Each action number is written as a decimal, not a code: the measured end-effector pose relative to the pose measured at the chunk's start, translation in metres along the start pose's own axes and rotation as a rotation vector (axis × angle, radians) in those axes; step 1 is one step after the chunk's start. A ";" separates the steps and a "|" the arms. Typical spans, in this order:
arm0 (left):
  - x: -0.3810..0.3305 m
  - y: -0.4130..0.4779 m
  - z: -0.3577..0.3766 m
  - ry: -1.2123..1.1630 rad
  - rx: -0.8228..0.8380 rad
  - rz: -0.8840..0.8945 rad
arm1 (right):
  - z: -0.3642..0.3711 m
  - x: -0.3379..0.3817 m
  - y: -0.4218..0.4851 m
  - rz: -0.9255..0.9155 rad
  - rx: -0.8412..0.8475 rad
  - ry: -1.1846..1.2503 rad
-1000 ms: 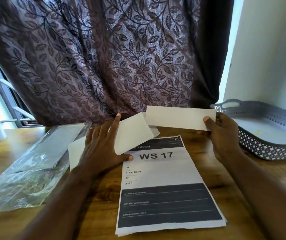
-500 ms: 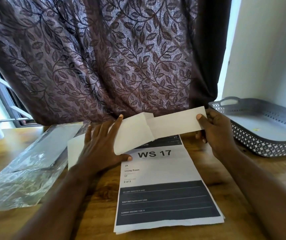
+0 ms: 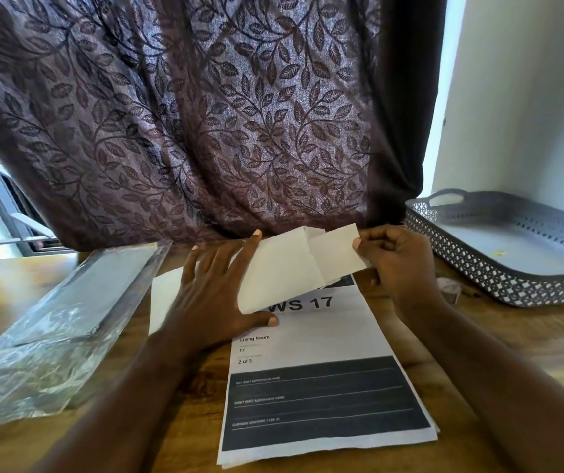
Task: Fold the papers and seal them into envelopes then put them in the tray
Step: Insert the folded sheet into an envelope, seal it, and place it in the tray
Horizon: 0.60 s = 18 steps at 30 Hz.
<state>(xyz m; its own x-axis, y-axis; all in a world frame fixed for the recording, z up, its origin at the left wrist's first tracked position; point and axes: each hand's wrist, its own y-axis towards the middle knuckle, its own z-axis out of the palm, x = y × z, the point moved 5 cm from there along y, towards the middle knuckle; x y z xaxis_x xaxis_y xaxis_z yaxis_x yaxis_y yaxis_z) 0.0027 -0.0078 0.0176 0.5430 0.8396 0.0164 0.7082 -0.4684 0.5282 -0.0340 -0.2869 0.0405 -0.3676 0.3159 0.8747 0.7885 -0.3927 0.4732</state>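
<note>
One stack of printed sheets [image 3: 318, 370] lies at the table's [image 3: 529, 353] near edge. Beyond it, the left hand [image 3: 212, 295] presses one envelope [image 3: 273, 271] with straight, spread fingers. The right hand [image 3: 396, 264] pinches one folded paper [image 3: 337, 257], partly tucked inside that envelope. One plastic packet [image 3: 52, 336] lies left, and one tray [image 3: 512, 288] sits at the far right corner.

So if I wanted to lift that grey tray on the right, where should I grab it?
Probably by the cut-out handles at its two ends, one hand each, fingers hooked in from outside. The grey tray is wide, shallow and sits flat, so its low perforated walls offer little else to grip.
</note>
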 end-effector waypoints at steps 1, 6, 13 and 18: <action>-0.003 0.000 0.000 0.005 -0.009 0.009 | 0.001 -0.001 0.000 0.002 -0.015 0.003; -0.012 0.001 0.003 0.015 -0.027 0.018 | 0.015 -0.007 -0.004 -0.004 0.036 -0.114; -0.004 0.001 0.002 -0.048 -0.019 -0.070 | 0.027 -0.004 -0.009 0.034 0.218 0.010; 0.001 0.002 0.004 -0.070 -0.009 -0.098 | 0.026 0.000 -0.012 0.001 0.278 0.017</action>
<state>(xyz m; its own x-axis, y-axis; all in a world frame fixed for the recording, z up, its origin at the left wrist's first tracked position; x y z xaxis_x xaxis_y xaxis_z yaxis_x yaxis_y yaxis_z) 0.0060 -0.0087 0.0155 0.5023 0.8595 -0.0950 0.7552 -0.3825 0.5323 -0.0306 -0.2598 0.0325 -0.3735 0.2999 0.8778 0.8930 -0.1400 0.4277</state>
